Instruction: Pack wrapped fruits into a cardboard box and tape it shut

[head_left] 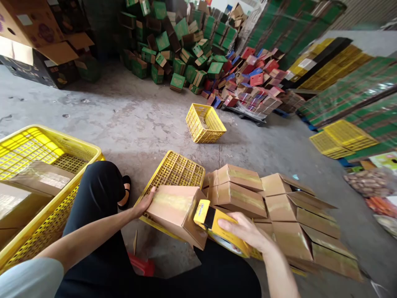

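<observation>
My left hand (145,203) grips the left end of a brown cardboard box (175,205), its thumb along the top edge. A shiny strip of tape runs across the box's upper face. The box rests tilted over an upturned yellow plastic crate (176,169) in front of my knees. In my right hand (245,231) is a yellow tape dispenser (221,225), its front end against or very close to the box's right end. Part of a tape roll shows below it. My right palm and some fingers are hidden behind the dispenser.
Several taped cardboard boxes (279,207) stand in rows to my right. A large yellow crate (89,165) on my left holds boxes. Ahead sits a small yellow crate (206,128). Piles of green boxes (178,66) and red boxes (256,78) lie farther back on the concrete floor.
</observation>
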